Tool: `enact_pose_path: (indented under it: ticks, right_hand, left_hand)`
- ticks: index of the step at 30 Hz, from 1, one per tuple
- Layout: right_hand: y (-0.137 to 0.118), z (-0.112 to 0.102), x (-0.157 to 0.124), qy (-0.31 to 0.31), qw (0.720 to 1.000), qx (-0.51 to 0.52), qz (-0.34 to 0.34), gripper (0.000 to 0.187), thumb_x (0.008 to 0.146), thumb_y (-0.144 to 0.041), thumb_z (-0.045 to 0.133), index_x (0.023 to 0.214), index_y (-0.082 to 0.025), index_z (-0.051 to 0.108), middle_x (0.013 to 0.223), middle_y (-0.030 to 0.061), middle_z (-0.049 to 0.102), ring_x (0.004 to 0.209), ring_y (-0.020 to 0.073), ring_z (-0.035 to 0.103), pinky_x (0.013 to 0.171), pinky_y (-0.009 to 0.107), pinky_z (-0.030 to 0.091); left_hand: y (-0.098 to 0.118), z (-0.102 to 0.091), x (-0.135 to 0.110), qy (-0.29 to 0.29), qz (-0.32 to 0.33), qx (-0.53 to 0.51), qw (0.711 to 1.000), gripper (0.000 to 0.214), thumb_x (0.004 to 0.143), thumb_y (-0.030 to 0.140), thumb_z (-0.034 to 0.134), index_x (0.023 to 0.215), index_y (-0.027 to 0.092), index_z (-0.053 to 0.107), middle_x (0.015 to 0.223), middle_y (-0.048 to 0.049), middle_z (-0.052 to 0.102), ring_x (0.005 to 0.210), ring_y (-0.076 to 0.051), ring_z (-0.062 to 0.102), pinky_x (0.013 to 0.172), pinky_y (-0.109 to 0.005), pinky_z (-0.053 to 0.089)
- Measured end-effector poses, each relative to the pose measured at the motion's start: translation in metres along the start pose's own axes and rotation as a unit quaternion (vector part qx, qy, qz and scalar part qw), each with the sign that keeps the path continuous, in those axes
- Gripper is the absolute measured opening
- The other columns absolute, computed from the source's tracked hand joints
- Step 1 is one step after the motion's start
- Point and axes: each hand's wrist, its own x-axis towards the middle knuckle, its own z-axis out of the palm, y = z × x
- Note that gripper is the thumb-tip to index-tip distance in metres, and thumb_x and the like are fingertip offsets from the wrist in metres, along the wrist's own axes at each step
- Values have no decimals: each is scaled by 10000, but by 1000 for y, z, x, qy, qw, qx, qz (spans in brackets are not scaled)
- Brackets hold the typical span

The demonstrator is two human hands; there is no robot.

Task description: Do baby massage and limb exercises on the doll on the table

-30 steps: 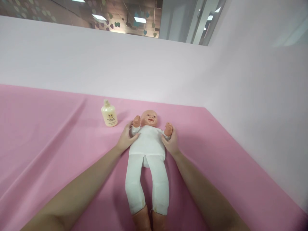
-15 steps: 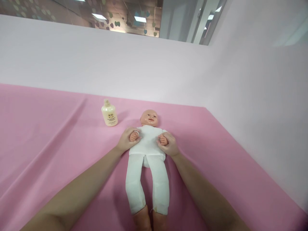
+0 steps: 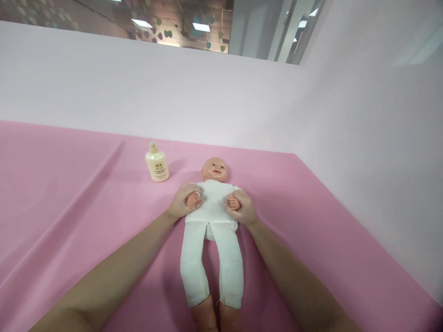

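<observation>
A baby doll [image 3: 214, 203] with a white cloth body and a hard plastic head lies on its back, head away from me. My left hand [image 3: 180, 201] is closed around the doll's arm on the left side, and the doll's small fist shows between my thumb and fingers. On the other side my right hand [image 3: 245, 207] wraps the doll's other arm in the same way, its fist also showing. Both doll arms are bent in beside the chest. The doll's feet are cut off by the bottom of the view.
A cream pump bottle [image 3: 157, 165] stands upright to the left of the doll's head. Pink cloth [image 3: 86, 193] with long creases covers the surface. White walls [image 3: 155, 92] rise behind and on the right, with a window [image 3: 194, 27] above the back one.
Almost nothing differs. The doll's fists have shifted very slightly in my hands, while the doll's body and the bottle stay in place.
</observation>
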Motion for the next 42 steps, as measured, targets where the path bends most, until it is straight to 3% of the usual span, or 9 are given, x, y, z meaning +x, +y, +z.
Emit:
enact_pose_path:
  ticks: [8,12,14,17,22,27,34,39,42]
  right_hand:
    - [5,0,-2,-17,1000,3,-6,147,841,-355,652,787,-241,576,753,31,611,739,219,581,776,396,504]
    - [15,3,-7,8,998,30,62,336,927,-472,566,1156,-234,629,1071,92,695,1013,281,654,965,472,524]
    - [22,6,-9,34,992,35,112,503,1000,-498,454,1417,-221,501,1354,133,626,1254,296,598,1096,503,474]
    - [31,12,-10,37,983,16,180,662,1055,-528,319,1615,-185,235,1636,159,369,1527,292,352,1238,532,331]
    - [41,16,-9,33,973,-12,230,758,1062,-561,253,1657,-142,42,1708,170,195,1595,283,193,1288,548,223]
    - [50,17,-10,36,968,-35,247,777,1061,-523,261,1649,-104,-26,1699,198,201,1587,297,215,1277,563,238]
    - [64,19,-15,30,963,-57,262,802,1024,-487,363,1659,-149,7,1714,165,146,1589,334,174,1263,595,241]
    - [56,9,-11,-9,948,-53,313,722,996,-452,398,1640,-166,242,1553,189,472,1437,364,452,1178,597,377]
    - [50,4,-8,-3,946,-28,323,674,989,-447,424,1613,-211,325,1449,149,590,1349,341,549,1146,562,430]
  left_hand:
    - [-1,1,0,-12,12,-3,1000,239,799,416,729,938,234,662,967,-74,734,961,-249,679,968,-421,518]
    - [-4,5,1,11,-75,27,997,256,837,409,689,1017,229,662,1048,-79,728,1030,-273,666,1020,-469,496]
    - [-7,7,4,32,-117,29,992,323,889,399,635,1146,203,638,1126,-102,714,1078,-287,657,1036,-495,494]
    - [-13,8,8,42,-128,4,991,465,977,389,515,1383,163,526,1318,-156,651,1245,-307,609,1109,-514,458]
    - [-29,13,3,46,-186,15,981,714,1023,426,420,1634,144,180,1654,-199,332,1558,-333,283,1262,-555,252]
    - [-38,17,-5,14,-237,50,970,664,1032,405,358,1636,155,242,1715,-152,203,1598,-316,156,1285,-557,193]
    - [-34,12,-4,-1,-260,89,961,643,995,372,429,1608,190,356,1662,-118,358,1547,-314,323,1264,-514,281]
    - [-26,7,1,-28,-297,134,945,614,964,362,468,1547,172,472,1346,-162,671,1290,-350,602,1127,-542,432]
    - [-22,3,2,-35,-313,125,941,601,957,375,486,1526,182,503,1172,-140,728,1140,-337,665,1065,-534,472]
